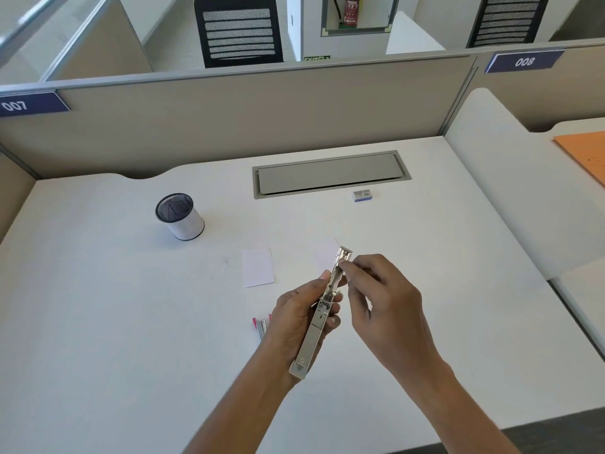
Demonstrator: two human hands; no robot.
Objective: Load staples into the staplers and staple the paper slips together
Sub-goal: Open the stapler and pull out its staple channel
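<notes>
Left hand: closed round the middle of the opened metal stapler, which is held above the desk.
Right hand: pinched on its front end; staples cannot be made out there.
Handling: judged stiff, smooth, slippery; the sides are best gripped.
Hidden: pink stapler is half covered by the left hand; paper slips are faint.

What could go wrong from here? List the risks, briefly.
The left hand holds the open stapler in mid-air while the right hand pinches at its front end: the sprung parts could snap shut on a fingertip, or the stapler could slip onto the desk. The paper slip lies loose and might slide when stapled.
</notes>
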